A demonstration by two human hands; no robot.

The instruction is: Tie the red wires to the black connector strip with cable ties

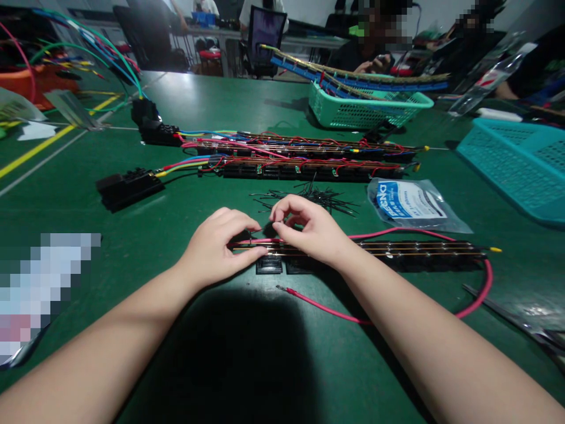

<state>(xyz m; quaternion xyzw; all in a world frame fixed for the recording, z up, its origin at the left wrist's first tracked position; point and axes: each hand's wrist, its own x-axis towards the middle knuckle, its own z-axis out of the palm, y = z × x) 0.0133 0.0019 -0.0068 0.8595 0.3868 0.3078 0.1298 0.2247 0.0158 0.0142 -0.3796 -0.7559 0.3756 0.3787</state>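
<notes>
A long black strip assembly with brass-coloured rods (417, 248) lies crosswise before me, a red cable (399, 230) running along its far side. My left hand (220, 242) grips its left part, thumb on the near side and fingers over the far side. My right hand (306, 229) is above the strip, just right of the left hand, thumb and fingertips pinched on what looks like a thin black cable tie, mostly hidden. Just beyond the hands is a loose pile of black cable ties (320, 197). The red cable loops round to a bare metal end near me.
Two wired strip assemblies (309, 168) with black connector ends lie farther back. At right are a labelled plastic bag (417, 203), a teal basket (516, 165) and a metal tool (525, 324). A green basket (366, 112) holds long blue strips. People sit behind.
</notes>
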